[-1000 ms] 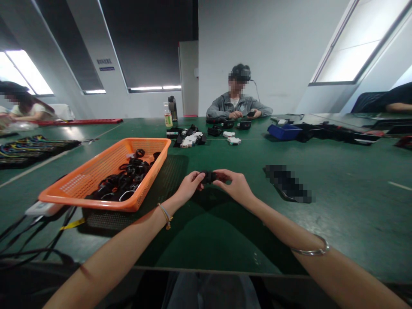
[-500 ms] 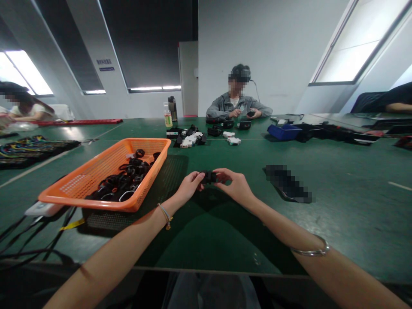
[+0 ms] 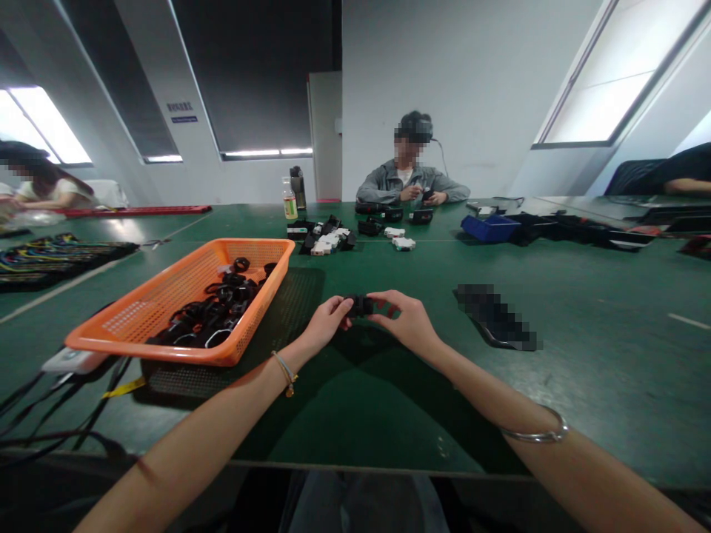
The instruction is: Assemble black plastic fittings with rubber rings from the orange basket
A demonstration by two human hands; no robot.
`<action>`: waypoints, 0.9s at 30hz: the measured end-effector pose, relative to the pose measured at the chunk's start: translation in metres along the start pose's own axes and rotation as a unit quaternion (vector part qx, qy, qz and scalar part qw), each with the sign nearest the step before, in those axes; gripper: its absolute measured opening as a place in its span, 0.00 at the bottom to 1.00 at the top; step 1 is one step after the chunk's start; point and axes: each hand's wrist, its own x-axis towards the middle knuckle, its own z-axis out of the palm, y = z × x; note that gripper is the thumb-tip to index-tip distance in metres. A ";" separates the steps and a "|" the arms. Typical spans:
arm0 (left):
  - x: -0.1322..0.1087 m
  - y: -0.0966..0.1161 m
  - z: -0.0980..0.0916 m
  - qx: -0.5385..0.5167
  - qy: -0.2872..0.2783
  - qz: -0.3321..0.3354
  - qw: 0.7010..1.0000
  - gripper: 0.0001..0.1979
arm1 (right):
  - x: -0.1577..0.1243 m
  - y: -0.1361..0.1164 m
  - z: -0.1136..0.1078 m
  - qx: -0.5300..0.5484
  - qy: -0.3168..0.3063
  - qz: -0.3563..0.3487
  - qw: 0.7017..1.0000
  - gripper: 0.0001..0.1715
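Where the green, flat-topped counter (image 3: 389, 440) ends nearest the body, its straight front edge passes under both bare forearms (image 3: 483, 389), with open surface between that edge and the hands. Beyond this strip, the small, dark, blocky part (image 3: 361, 306) sits between the left hand (image 3: 324, 326) and the right hand (image 3: 409, 322): the left fingers are clamped on its left end, while the right thumb and forefinger pinch its right end. The step in hand looks like two-handed work on this part; whether it is one piece or two is too small to tell. The next move seems to call for a steady left grip and small, level motions from the right. Leftward, the raised rim of the orange, perforated plastic basket (image 3: 167, 357), holding black looped parts (image 3: 227, 298), limits sideways travel; rightward, bare counter reaches a dark, flat, oblong object (image 3: 494, 322). Straight ahead, room stays free up to the scattered white and black pieces (image 3: 329, 242), and behind them sits a grey-jacketed co-worker (image 3: 383, 183).
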 end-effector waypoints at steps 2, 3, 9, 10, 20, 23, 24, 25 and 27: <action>0.000 0.000 0.000 0.000 0.000 0.000 1.000 0.18 | 0.000 -0.001 0.000 0.000 -0.004 0.004 1.000 0.16; 0.000 0.000 0.000 0.000 0.002 0.000 1.000 0.18 | 0.000 -0.002 -0.001 0.001 -0.005 0.005 1.000 0.16; -0.001 0.002 0.001 0.008 0.007 -0.004 1.000 0.17 | 0.001 -0.001 0.000 0.007 -0.008 0.009 1.000 0.16; -0.001 0.002 0.001 0.008 0.006 -0.004 1.000 0.17 | 0.001 0.000 0.000 0.007 -0.009 0.011 1.000 0.16; -0.001 0.004 0.001 0.012 0.007 -0.001 1.000 0.17 | 0.001 0.000 0.001 0.008 -0.010 0.019 1.000 0.14; -0.002 0.004 0.002 0.010 0.007 0.001 1.000 0.17 | 0.001 0.000 0.001 0.015 -0.010 0.026 1.000 0.15; -0.002 0.005 0.002 0.010 0.007 0.000 1.000 0.17 | 0.000 0.000 0.002 0.021 -0.008 0.028 0.999 0.16; -0.003 0.005 0.002 0.011 0.008 -0.001 1.000 0.17 | 0.000 0.000 0.002 0.028 -0.006 0.030 0.999 0.17; -0.003 0.005 0.002 0.011 0.010 -0.004 1.000 0.17 | -0.001 0.001 0.003 0.043 -0.005 0.030 0.999 0.17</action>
